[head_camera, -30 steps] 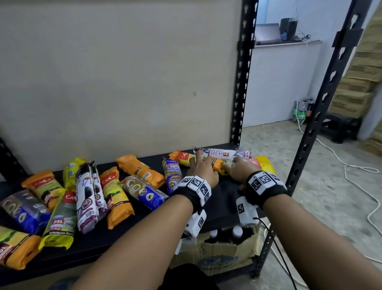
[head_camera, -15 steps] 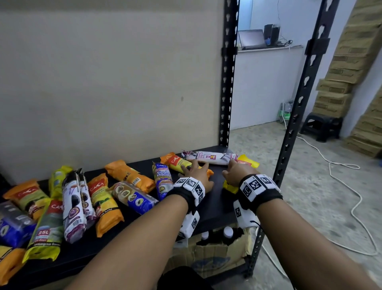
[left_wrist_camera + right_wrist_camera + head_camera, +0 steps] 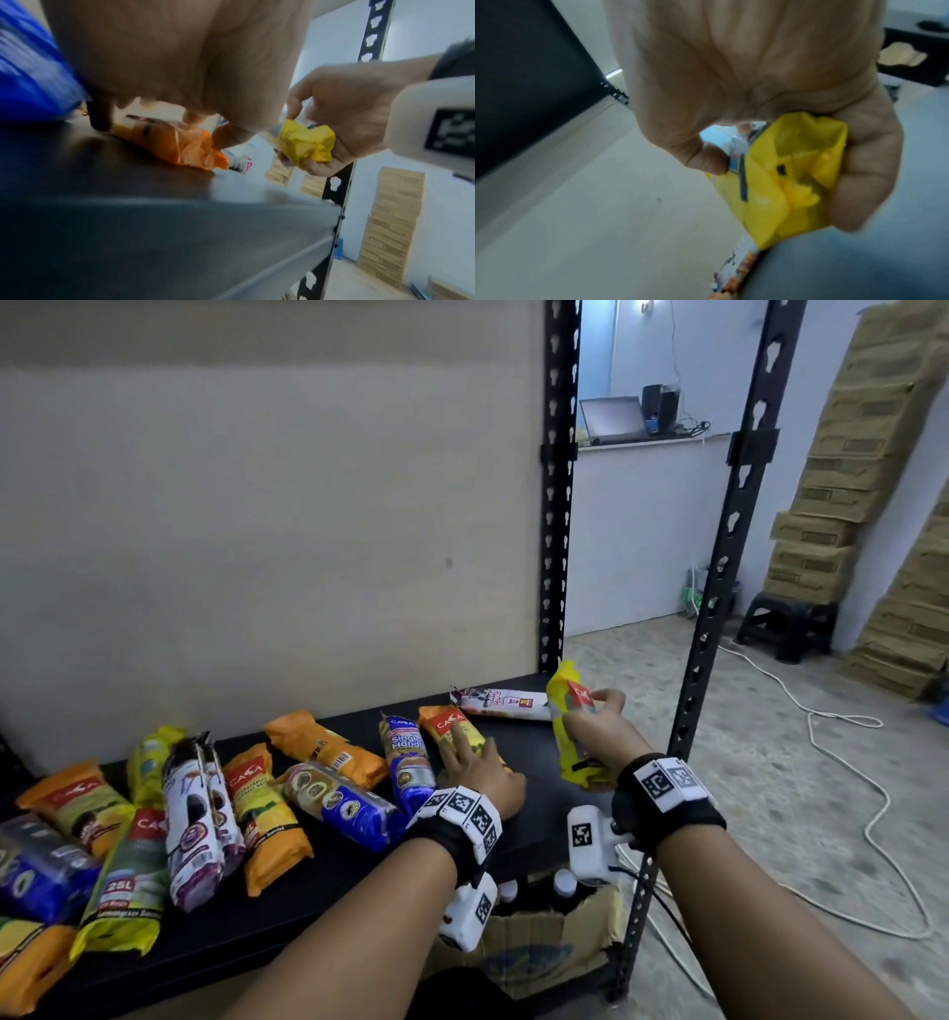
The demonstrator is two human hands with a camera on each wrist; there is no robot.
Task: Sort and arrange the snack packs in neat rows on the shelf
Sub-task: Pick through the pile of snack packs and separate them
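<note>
While raised, yellow pack [image 3: 571, 726] in right hand [image 3: 595, 737].

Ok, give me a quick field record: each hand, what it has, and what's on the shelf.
right hand: grips yellow pack, lifted off the shelf, roughly upright
left hand: fingers rest on orange pack lying on the shelf
white pack: lies flat at the back, right end
other packs: scattered to the left, not in rows
below shelf: open cardboard box with bottles
</note>
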